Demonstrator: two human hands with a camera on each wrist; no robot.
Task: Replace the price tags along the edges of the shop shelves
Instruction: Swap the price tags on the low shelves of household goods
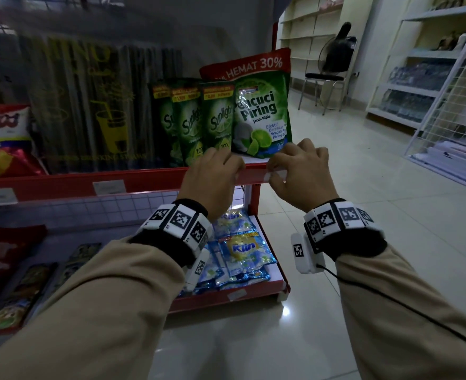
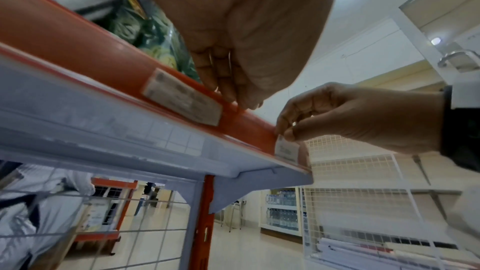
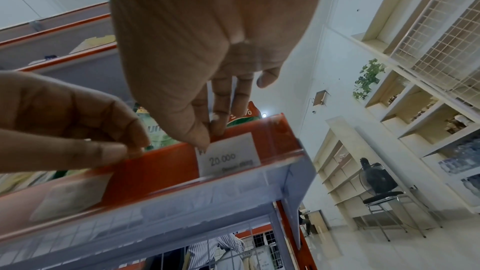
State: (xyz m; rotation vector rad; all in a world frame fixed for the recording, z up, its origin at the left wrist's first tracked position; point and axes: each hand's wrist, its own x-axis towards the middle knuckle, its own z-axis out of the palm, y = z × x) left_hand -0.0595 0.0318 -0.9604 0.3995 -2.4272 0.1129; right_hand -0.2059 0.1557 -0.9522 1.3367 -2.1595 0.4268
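Room: a shop aisle with a red shelf edge [image 1: 149,178] is seen, green dish-soap pouches [image 1: 262,119] above.
Head view: the edge is gripped by the left hand [image 1: 212,176].
Left wrist view: curled fingers [image 2: 226,81] are pressed on the rail.
Right wrist view: the white price tag [image 3: 230,154], at the rail's right end, is pinched by the right hand [image 3: 200,81].

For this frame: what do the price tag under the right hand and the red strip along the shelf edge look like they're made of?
Price tag: apparently thin matte white paper, flat, with printed dark figures reading 20.000; the right hand pinches its top corner.

Red strip: probably glossy plastic, perhaps with a clear cover over it; it shows soft reflections and a lip along the bottom that the tag sits behind. The left hand pinches its upper edge.
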